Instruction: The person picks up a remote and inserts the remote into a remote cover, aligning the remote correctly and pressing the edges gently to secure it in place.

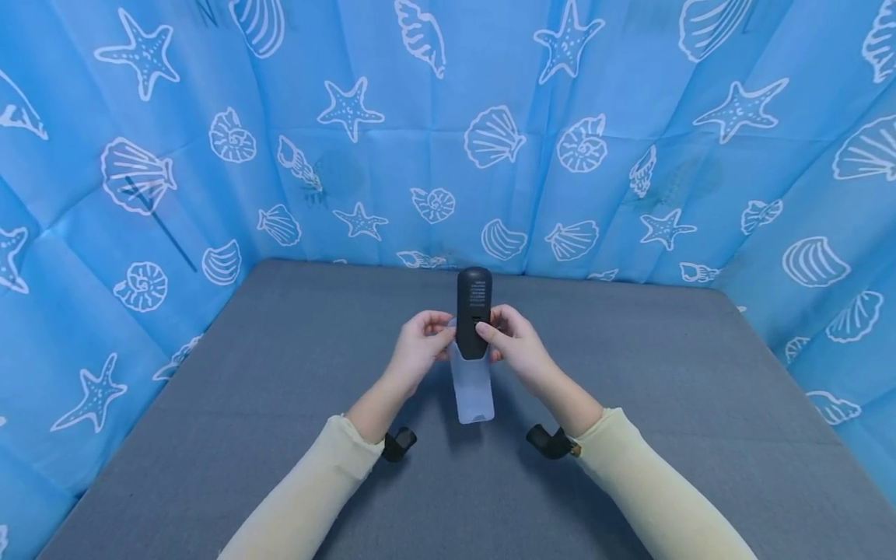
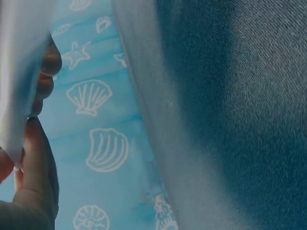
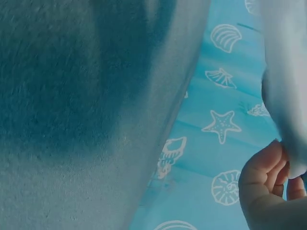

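A black remote control [image 1: 474,292], its back with pale printed lines turned up, is held above the table in the head view. Its lower end overlaps a translucent whitish sleeve [image 1: 474,393] that hangs towards me; whether the end lies inside or on top of it cannot be told. My left hand [image 1: 418,342] pinches the sleeve's upper left edge between thumb and fingers. From the right, my right hand [image 1: 521,342] grips the remote, thumb on its back and fingers behind. Both wrist views show the sleeve [image 2: 19,62] blurred and close, hiding most of the remote.
A grey cloth-covered table [image 1: 280,435] lies beneath both hands. Blue curtains [image 1: 392,163] with white shells and starfish stand along its back and sides. Each wrist carries a small black camera mount [image 1: 549,442] close above the cloth.
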The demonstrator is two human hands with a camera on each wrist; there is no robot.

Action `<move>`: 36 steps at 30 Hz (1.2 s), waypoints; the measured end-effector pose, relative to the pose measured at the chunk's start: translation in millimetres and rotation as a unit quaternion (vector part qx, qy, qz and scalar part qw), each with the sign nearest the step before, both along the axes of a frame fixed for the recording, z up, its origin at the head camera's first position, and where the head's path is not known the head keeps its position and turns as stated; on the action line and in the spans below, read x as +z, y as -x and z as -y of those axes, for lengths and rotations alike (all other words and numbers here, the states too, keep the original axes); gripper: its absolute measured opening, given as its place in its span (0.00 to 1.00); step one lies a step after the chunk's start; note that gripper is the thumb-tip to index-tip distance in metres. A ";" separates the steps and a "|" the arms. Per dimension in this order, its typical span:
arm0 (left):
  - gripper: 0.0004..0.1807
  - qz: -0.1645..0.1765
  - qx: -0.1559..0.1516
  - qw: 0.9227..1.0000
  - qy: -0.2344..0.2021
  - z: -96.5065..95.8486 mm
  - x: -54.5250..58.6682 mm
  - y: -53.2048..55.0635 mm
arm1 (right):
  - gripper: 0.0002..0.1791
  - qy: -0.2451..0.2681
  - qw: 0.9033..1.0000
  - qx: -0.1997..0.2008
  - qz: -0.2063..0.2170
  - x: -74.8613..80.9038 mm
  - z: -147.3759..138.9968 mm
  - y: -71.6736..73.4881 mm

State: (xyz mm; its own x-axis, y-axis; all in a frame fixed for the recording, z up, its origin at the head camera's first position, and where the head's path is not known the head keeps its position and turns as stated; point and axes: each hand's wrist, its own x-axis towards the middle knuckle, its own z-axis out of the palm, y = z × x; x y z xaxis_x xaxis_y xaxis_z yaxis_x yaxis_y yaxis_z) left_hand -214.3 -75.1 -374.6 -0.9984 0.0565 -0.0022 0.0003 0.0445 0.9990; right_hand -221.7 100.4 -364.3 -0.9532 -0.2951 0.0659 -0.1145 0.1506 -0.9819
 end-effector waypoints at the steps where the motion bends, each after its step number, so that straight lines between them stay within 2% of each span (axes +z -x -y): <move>1: 0.13 0.000 0.003 1.000 0.004 -0.5 -0.2 0.2 | 0.14 0.000 1.000 -0.002 -0.001 0.1 -0.3 -0.1; 8: 0.11 -0.001 0.027 1.000 -0.001 -5.6 1.5 0.3 | 0.27 -0.037 0.999 0.004 -0.028 1.2 -2.7 1.3; 12: 0.11 0.008 0.046 0.999 -0.017 -8.9 3.1 2.9 | 0.27 -0.056 0.998 0.010 -0.032 2.2 -3.8 3.3; 17: 0.12 0.016 0.053 0.998 -0.038 -11.2 3.7 6.3 | 0.26 -0.072 0.997 0.009 -0.025 2.6 -4.6 4.6; 22: 0.13 -0.001 0.057 0.996 -0.071 -12.6 3.7 6.8 | 0.25 -0.084 0.996 0.007 -0.019 3.7 -5.7 4.2; 26: 0.08 -0.010 0.059 0.995 -0.085 -12.4 2.3 6.0 | 0.24 -0.085 0.996 0.009 -0.018 5.7 -5.3 2.2; 30: 0.05 0.007 0.059 0.994 -0.092 -11.1 1.8 6.7 | 0.23 -0.074 0.997 0.016 -0.021 6.5 -4.5 0.0; 36: 0.11 0.051 0.036 0.996 -0.068 -6.6 6.4 6.1 | 0.21 -0.049 0.999 0.007 -0.014 6.1 -6.8 -0.7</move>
